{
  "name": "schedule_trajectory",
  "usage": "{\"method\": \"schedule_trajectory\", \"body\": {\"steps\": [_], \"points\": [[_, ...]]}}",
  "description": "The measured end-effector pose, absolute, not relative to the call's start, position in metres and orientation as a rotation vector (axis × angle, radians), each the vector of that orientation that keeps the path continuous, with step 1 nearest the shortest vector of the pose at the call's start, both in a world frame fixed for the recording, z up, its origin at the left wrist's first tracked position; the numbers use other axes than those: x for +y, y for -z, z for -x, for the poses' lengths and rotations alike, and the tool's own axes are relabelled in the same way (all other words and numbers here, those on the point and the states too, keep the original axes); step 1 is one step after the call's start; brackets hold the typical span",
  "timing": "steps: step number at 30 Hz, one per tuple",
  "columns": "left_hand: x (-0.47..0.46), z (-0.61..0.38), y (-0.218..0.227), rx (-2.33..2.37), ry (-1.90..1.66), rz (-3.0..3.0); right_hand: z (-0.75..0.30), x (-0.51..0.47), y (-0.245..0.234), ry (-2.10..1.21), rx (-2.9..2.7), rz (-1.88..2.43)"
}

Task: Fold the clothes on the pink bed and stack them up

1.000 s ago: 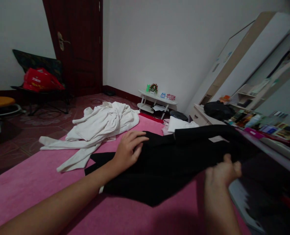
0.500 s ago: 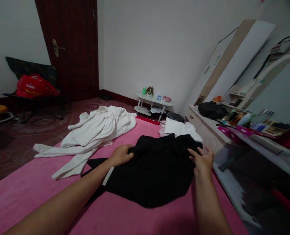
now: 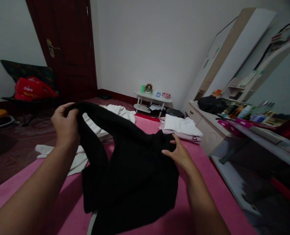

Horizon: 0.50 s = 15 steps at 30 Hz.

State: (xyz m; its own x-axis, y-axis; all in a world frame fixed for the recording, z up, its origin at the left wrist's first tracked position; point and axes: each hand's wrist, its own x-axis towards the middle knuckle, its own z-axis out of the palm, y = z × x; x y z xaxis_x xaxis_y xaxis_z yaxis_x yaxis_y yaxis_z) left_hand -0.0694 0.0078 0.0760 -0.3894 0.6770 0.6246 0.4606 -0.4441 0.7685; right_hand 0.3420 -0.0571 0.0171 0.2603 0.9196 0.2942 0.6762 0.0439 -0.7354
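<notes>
A black long-sleeved top [image 3: 137,173] spreads over the pink bed cover [image 3: 61,202] in front of me. My left hand [image 3: 66,122] is closed on one of its sleeves, lifting it well above the bed at the left. At the right, my right hand [image 3: 178,151] grips the top near its collar, thumb and fingers curled on the cloth. A pale strip shows along the garment's lower left edge. Behind the raised sleeve lies a heap of white clothing [image 3: 121,112], partly hidden by it.
Folded white and pink clothes [image 3: 183,127] are stacked at the bed's far right. A dressing table [image 3: 206,122] with bottles and a black bag lines the right side. Beyond the bed stand a small white table [image 3: 154,98] and a chair holding a red bag [image 3: 34,89].
My left hand has moved left and up, drawing the sleeve out and raising it. My right hand has shifted left with the top, uncovering more of the folded stack.
</notes>
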Motion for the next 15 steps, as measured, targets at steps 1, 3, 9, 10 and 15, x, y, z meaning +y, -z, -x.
{"method": "schedule_trajectory", "body": {"steps": [1, 3, 9, 10, 15], "points": [[0.011, 0.071, -0.07, 1.689, -1.971, -1.685, -0.334, -0.058, -0.012, -0.345, -1.592, 1.78], [0.015, 0.063, -0.062, 1.884, -2.037, -1.799, -0.316, -0.059, -0.001, -0.282, -1.79, 1.922], [0.013, -0.002, -0.028, 1.438, -1.466, -2.426, -0.292, -0.055, 0.024, -0.191, -1.743, 1.855], [0.013, -0.011, -0.017, 1.361, -1.341, -2.483, -0.299, -0.052, 0.025, -0.257, -1.579, 1.758], [0.016, -0.032, 0.037, 1.285, -0.736, -2.66, -0.366, -0.038, 0.022, -0.353, -0.367, 1.301]]}}
